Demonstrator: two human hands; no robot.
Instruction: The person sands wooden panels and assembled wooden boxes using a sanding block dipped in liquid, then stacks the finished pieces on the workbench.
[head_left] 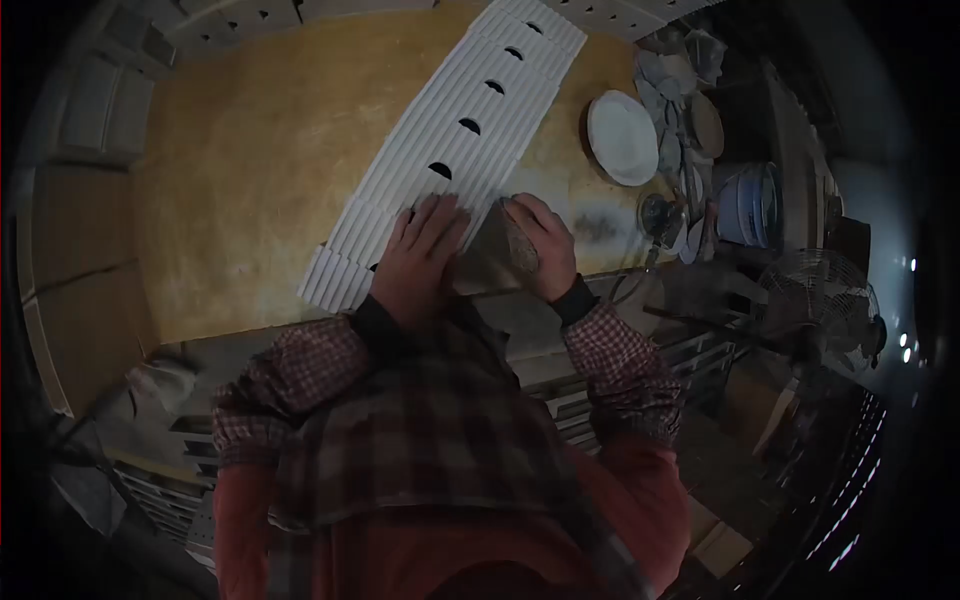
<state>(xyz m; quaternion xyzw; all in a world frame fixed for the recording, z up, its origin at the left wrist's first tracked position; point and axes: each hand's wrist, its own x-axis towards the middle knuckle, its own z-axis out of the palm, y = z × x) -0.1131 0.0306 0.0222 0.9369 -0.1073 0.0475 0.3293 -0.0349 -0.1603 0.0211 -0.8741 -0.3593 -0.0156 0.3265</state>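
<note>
A long row of white ridged strips [465,120], packed side by side with dark half-round notches down the middle, lies slantwise on the tan tabletop. My left hand [420,255] rests flat on the near part of the strips, fingers stretched out. Just right of the strips' edge, my right hand [545,245] is closed around a brown, mottled piece [522,250]; its kind is not clear. A dark grey patch lies between that piece and the strips, and I cannot tell whether it is a flat blade or shadow.
A round white dish [622,138] stands on the table at the right. Beyond it are a cluttered heap of cloths and containers, a bluish bucket [748,205] and a fan [815,300]. Boxes [85,230] line the left edge; pale notched pieces [240,18] line the back.
</note>
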